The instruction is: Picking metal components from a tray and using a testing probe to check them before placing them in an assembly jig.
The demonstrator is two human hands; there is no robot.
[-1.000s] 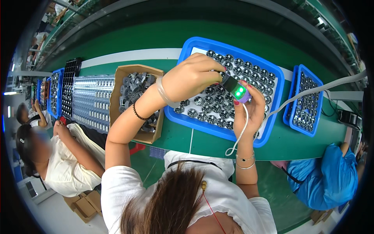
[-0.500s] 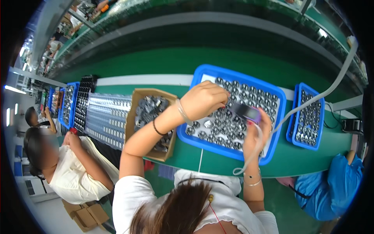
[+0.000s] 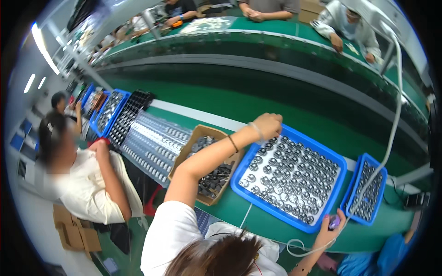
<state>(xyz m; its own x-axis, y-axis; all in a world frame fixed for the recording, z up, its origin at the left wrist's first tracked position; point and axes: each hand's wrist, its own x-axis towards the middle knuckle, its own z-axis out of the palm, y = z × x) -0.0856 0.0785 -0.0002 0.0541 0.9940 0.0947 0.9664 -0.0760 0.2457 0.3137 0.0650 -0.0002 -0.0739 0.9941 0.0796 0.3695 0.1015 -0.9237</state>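
Observation:
My left hand (image 3: pixel 269 125) is at the far left corner of a blue tray (image 3: pixel 244 190), its fingers curled together and pointing down. Whatever they may pinch is hidden. Rows of small round shiny metal-looking parts (image 3: pixel 294 172) lie on a white sheet inside this tray. Off the tray's near right corner, my right hand (image 3: pixel 328 233) is wrapped around a small purple handheld device (image 3: pixel 334 222). A pale cable (image 3: pixel 294 243) loops beside that hand and wrist.
Left of the tray, an open cardboard box (image 3: pixel 179 166) holds loose grey and dark parts. Clear plastic trays (image 3: pixel 154 147) and black trays (image 3: pixel 134 115) lie beyond. A second blue tray (image 3: pixel 348 209) stands at right, the cable crossing it. A seated co-worker (image 3: pixel 99 184) is at left; others sit across.
The view has shifted. My left hand has moved from over the parts to the tray's far left corner. My right hand has drawn the purple device back to the near right corner.

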